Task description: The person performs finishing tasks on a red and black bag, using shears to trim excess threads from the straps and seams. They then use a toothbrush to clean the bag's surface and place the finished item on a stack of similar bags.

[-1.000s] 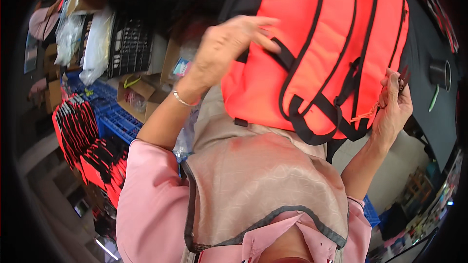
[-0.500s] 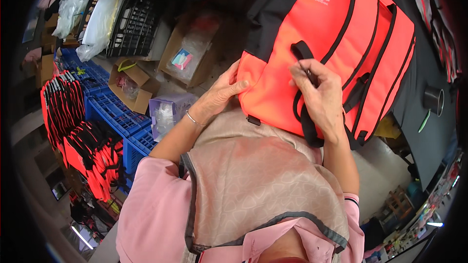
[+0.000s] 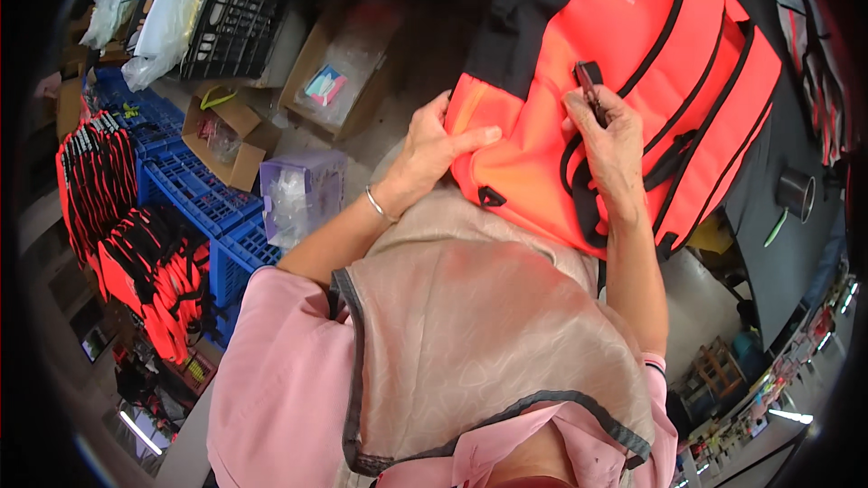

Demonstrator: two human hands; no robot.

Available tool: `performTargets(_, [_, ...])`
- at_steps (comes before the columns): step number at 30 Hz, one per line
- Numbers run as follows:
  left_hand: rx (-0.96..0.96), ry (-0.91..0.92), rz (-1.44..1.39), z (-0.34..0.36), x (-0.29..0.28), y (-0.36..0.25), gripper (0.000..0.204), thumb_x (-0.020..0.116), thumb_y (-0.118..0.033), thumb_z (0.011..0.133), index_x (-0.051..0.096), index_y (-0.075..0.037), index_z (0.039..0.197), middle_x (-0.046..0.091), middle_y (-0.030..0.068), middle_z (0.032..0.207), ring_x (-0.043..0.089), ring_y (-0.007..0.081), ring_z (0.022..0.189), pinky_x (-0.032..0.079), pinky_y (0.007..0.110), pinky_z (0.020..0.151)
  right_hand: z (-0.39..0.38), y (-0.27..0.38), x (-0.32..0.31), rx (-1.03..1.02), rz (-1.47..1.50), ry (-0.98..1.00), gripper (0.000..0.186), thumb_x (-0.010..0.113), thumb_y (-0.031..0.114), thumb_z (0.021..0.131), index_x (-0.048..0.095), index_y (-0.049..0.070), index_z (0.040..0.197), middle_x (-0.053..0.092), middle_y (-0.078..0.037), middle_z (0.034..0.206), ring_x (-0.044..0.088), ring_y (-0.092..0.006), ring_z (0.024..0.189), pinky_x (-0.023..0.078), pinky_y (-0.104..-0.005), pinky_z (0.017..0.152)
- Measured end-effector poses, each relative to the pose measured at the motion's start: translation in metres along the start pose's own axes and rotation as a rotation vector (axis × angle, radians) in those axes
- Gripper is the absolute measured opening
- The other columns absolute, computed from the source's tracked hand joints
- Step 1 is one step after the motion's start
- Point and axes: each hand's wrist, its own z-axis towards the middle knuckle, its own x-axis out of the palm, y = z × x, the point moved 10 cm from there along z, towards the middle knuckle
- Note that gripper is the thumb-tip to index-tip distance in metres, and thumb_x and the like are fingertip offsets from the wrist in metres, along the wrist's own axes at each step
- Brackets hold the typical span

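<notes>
A neon coral backpack [image 3: 674, 126] with black-edged straps and white lettering lies on the dark table [image 3: 750, 235], its lower end at my lap. My left hand [image 3: 425, 149] grips its lower left corner, thumb on the coral fabric. My right hand [image 3: 610, 140], over the bag's middle beside the straps, is closed on small dark reddish-brown snips [image 3: 592, 95] that point away from me at a black tab. The snips' tips are hard to make out.
At left are blue plastic crates [image 3: 185, 176], stacked coral-black pieces [image 3: 90, 181], black crates [image 3: 231, 27], open cardboard boxes [image 3: 244, 163] and a purple box [image 3: 316, 190]. A dark cup [image 3: 796, 194] and green-handled tool [image 3: 778, 226] lie at right.
My right hand, with the snips, has moved from the bag's right edge to its middle, then slightly upward. My left hand has dropped onto the lower left corner and gripped it.
</notes>
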Motion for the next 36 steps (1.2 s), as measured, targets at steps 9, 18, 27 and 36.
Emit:
performTargets(9, [0.311, -0.175, 0.259, -0.012, -0.002, -0.035, 0.101, 0.09, -0.033, 0.072, 0.033, 0.002, 0.148, 0.056, 0.02, 0.135, 0.057, 0.0238, 0.123, 0.047, 0.036, 0.104, 0.01, 0.045, 0.005, -0.076, -0.029, -0.059, 0.035, 0.073, 0.025, 0.091, 0.056, 0.003, 0.069, 0.045, 0.005, 0.06, 0.04, -0.0049, 0.058, 0.033, -0.0263, 0.053])
performTargets(18, [-0.2, -0.052, -0.881, 0.019, -0.002, 0.003, 0.047, 0.069, -0.026, 0.096, 0.054, -0.002, 0.133, 0.061, 0.0095, 0.128, 0.056, 0.0205, 0.119, 0.046, 0.038, 0.105, 0.072, 0.102, 0.041, -0.116, -0.692, -0.155, 0.067, 0.077, 0.062, 0.075, 0.055, 0.002, 0.055, 0.057, -0.011, 0.05, 0.06, -0.0301, 0.052, 0.047, -0.0421, 0.054])
performTargets(27, [0.084, -0.261, -0.727, 0.025, -0.041, 0.023, 0.022, 0.068, -0.019, 0.096, 0.067, -0.003, 0.111, 0.067, 0.0064, 0.111, 0.062, 0.0162, 0.103, 0.052, 0.032, 0.094, 0.099, 0.077, 0.045, 0.015, -0.602, -0.06, 0.056, 0.073, 0.052, 0.08, 0.06, 0.002, 0.059, 0.058, -0.009, 0.053, 0.061, -0.0249, 0.056, 0.05, -0.0389, 0.061])
performTargets(36, [0.352, -0.269, 0.105, 0.018, -0.054, -0.051, 0.041, 0.063, -0.026, 0.098, 0.059, 0.001, 0.129, 0.062, 0.0099, 0.124, 0.059, 0.0167, 0.114, 0.05, 0.031, 0.096, 0.082, 0.081, 0.043, -0.141, -0.443, -0.031, 0.048, 0.078, 0.042, 0.082, 0.063, -0.002, 0.073, 0.054, -0.007, 0.055, 0.05, -0.0158, 0.052, 0.042, -0.0334, 0.053])
